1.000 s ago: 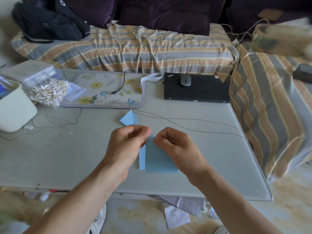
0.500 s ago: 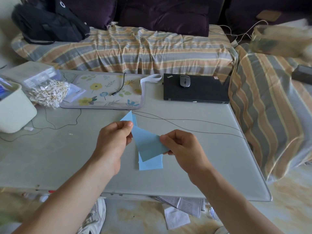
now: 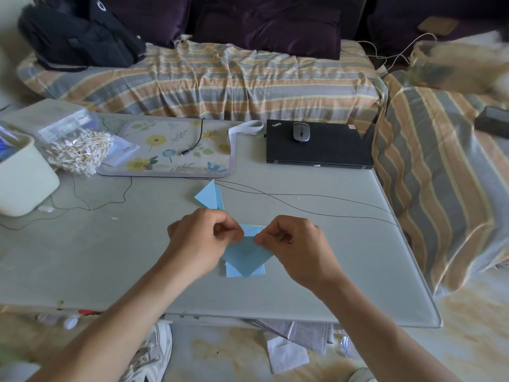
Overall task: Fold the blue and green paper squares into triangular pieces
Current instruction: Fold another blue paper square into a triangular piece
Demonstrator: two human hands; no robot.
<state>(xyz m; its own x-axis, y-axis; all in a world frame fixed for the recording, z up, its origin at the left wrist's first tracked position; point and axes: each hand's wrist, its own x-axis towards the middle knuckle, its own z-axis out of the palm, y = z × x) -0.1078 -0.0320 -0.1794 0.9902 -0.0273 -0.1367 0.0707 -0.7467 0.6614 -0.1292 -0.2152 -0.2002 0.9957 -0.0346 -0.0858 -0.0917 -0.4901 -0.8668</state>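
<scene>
A light blue paper square [image 3: 243, 257] is held just above the table, turned like a diamond with one corner pointing at me. My left hand [image 3: 201, 241] pinches its upper part from the left, and my right hand [image 3: 294, 246] pinches it from the right, the fingertips almost meeting at the top. Beneath it lies a small stack of blue paper squares [image 3: 234, 271] flat on the table. Folded blue triangular pieces [image 3: 210, 196] lie farther back, near the mat. No green paper is clearly visible.
A closed black laptop [image 3: 319, 148] with a grey mouse [image 3: 301, 132] sits at the back right. A floral mat [image 3: 170, 150], a bag of cotton swabs [image 3: 78, 150] and a white tub [image 3: 22, 177] stand at the left. Thin black cables [image 3: 303, 195] cross the table.
The held blue sheet has been turned and brought lower over the stack. Both hands have moved together, their fingertips now meeting at its top, whereas they held opposite corners apart half a second ago.
</scene>
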